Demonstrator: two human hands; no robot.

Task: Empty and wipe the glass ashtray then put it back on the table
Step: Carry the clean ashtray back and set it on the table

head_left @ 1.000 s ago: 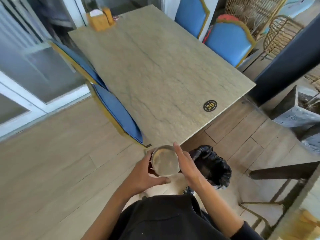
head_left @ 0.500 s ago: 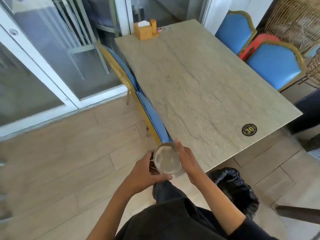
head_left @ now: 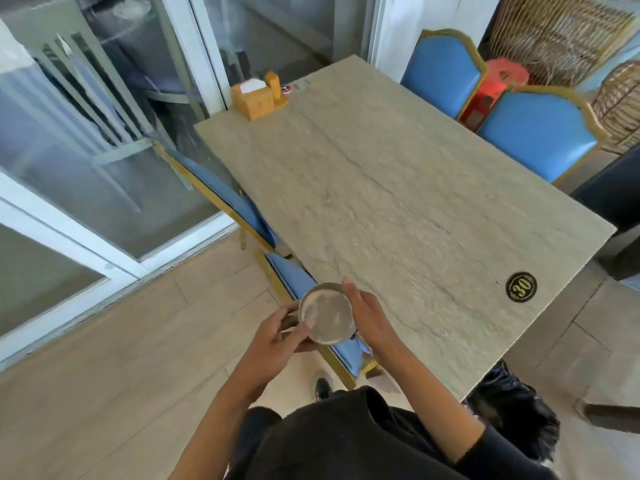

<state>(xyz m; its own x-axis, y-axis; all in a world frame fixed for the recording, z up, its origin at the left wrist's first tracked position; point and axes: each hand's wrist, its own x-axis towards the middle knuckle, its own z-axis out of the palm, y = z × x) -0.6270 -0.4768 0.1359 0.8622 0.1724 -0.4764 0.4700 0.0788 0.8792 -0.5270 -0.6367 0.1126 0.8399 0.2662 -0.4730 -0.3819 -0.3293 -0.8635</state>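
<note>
The round glass ashtray [head_left: 327,313] is held in the air between both hands, just off the near left corner of the stone-look table [head_left: 398,209]. Its cloudy grey inside faces up at me. My left hand [head_left: 277,336] grips its left rim and underside, thumb over the near edge. My right hand [head_left: 369,315] cups the right rim with fingers pointing away. Whether a cloth is under the ashtray I cannot tell.
A black bin bag [head_left: 512,417] stands on the floor by the table's near right corner. Blue chairs [head_left: 298,275] are tucked under the left side, two more [head_left: 533,140] on the far side. A wooden napkin holder [head_left: 258,97] sits at the far end, a "30" sticker [head_left: 521,286] near me.
The view has swung left and up, so the bin bag slid from beside my hands to the lower right. The ashtray stays held in both hands, now nearer the table corner.
</note>
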